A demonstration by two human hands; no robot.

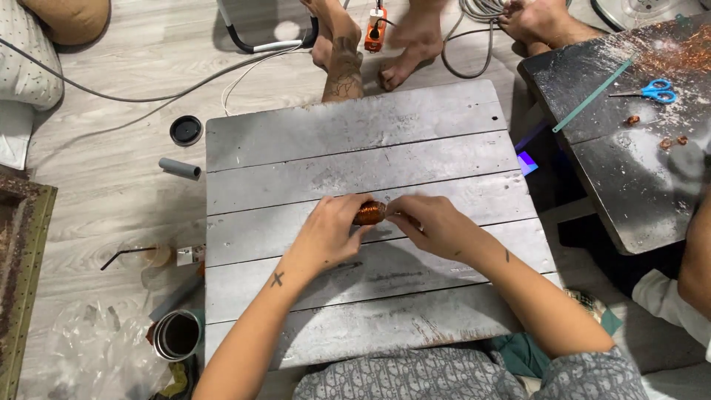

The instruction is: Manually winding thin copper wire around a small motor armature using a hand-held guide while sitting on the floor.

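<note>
Workpiece: small copper-coloured oval coil of wound wire [369, 213], held just above the middle plank of the grey painted wooden slat table [355, 126].
Left hand [326, 233]: fingers pinched on the near-left end of the coil; wrist rests on the table.
Right hand [433, 222]: fingertips closed on the coil's right end, possibly on a fine strand there; strand itself too small to make out.
Grip state: both hands grasping the coil, neither loose.
Surroundings, from the table: short grey plastic tube [180, 169] and round black cap [186, 130] on the floor off its left edge; dark metal cup [178, 335] by its near-left corner; second dark worktop [637, 148] to its right, carrying blue-handled scissors [655, 90] and copper scraps.
Other people: bare feet [370, 44] beyond the table's far edge; an arm off its right side.
Technique note (judgement): keep the left pinch firm so the coil cannot roll, keep wrists braced on the planks, work the right fingertips in small moves with even tension, so the winding stays tight and no turns slip off the end.
</note>
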